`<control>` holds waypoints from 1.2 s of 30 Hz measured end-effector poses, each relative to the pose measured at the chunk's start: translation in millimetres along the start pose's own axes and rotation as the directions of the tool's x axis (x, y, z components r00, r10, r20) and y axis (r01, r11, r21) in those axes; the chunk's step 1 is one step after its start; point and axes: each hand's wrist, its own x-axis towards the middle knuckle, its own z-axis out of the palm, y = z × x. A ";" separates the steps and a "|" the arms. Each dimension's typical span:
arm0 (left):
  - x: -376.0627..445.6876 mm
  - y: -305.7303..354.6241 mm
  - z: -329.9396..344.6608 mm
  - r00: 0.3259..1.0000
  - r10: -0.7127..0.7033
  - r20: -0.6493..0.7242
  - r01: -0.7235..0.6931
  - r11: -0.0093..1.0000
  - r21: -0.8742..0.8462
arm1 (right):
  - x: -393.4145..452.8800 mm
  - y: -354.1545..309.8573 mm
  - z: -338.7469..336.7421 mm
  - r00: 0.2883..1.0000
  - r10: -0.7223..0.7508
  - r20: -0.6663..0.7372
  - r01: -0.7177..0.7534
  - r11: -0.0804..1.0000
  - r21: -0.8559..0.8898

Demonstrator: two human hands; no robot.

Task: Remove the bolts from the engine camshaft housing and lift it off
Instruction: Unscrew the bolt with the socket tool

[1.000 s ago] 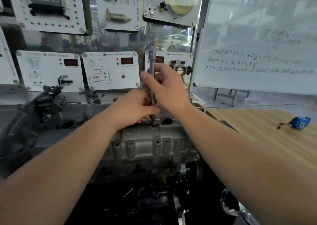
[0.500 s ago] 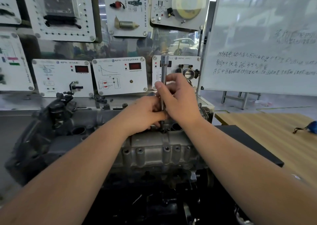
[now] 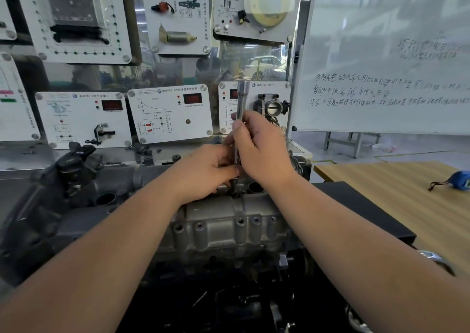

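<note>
My right hand [image 3: 262, 152] grips socket ext. [image 3: 240, 119] upright; left hand [image 3: 203, 172] pinches its lower end, camshaft housing [image 3: 223, 220] just below.

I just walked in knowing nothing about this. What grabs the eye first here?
Two bare hands meet mid-frame on an upright metal socket tool: the right hand grips its shaft, the left hand pinches it low. Its tip sits on the grey camshaft housing. Behind stand white instrument panels.

Camshaft housing [image 3: 223, 220] sits at centre, on the engine. Socket extension [image 3: 240, 119] stands upright at its far edge, 12 o'clock. Left hand [image 3: 203, 170] at the shaft's 9 o'clock, right hand [image 3: 262, 149] at 3. Tape measure [image 3: 460, 180] on wooden table [image 3: 381, 180], far 3 o'clock. Whiteboard [image 3: 381, 53] behind table.
</note>
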 end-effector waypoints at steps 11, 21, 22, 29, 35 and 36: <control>-0.7 3.5 0.0 1.000 0.028 -0.003 -0.028 1.000 0.010 | 1.8 -1.0 3.8 1.000 0.006 0.015 -0.006 0.999 -0.040; 0.4 0.7 -0.1 0.999 0.022 -0.039 -0.023 0.999 -0.027 | 0.1 0.0 6.1 0.998 -0.067 -0.007 0.066 0.993 -0.098; 0.3 0.7 -0.1 0.999 0.032 -0.035 -0.033 0.999 -0.029 | 0.4 -0.1 6.0 0.998 -0.059 -0.015 0.058 0.994 -0.087; 0.6 -0.1 -0.1 0.999 0.040 -0.006 -0.040 0.998 -0.038 | 1.2 0.4 6.3 0.999 -0.022 0.035 0.022 1.000 0.001; 0.6 -0.7 -0.4 0.999 0.021 -0.027 -0.021 1.000 -0.008 | -1.2 -0.9 4.1 0.999 -0.050 -0.023 0.048 0.998 -0.046; 0.8 -1.2 -0.5 0.999 0.019 -0.034 -0.020 1.000 -0.016 | -1.2 -1.2 4.1 0.998 -0.060 -0.025 0.059 0.996 -0.064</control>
